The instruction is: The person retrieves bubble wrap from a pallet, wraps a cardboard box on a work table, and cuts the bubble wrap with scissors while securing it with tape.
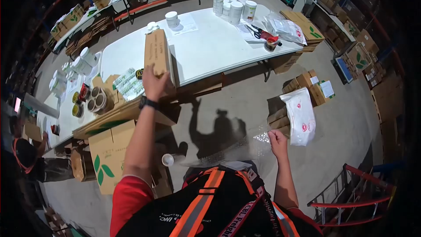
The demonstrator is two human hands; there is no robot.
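My left hand (pixel 155 83) rests on the near end of a long closed cardboard box (pixel 155 50), its fingers spread over the top and side. The box lies on the white table (pixel 206 39) near its front edge. Low on the right, my right hand (pixel 277 140) is closed on a corner of clear bubble wrap (pixel 262 138), which trails left in front of my body. Just left of my left hand, a green-and-white printed packet (pixel 129 84) lies on the table. Beyond the box stands a white tub (pixel 172 19) on a paper sheet.
White bottles (pixel 235 12), scissors (pixel 253 31) and a tape roll (pixel 271 44) sit on the table's right part. A white bag (pixel 301 116) lies over cardboard on the right. A red ladder (pixel 351 204) is at lower right. Another person (pixel 28 153) is at far left.
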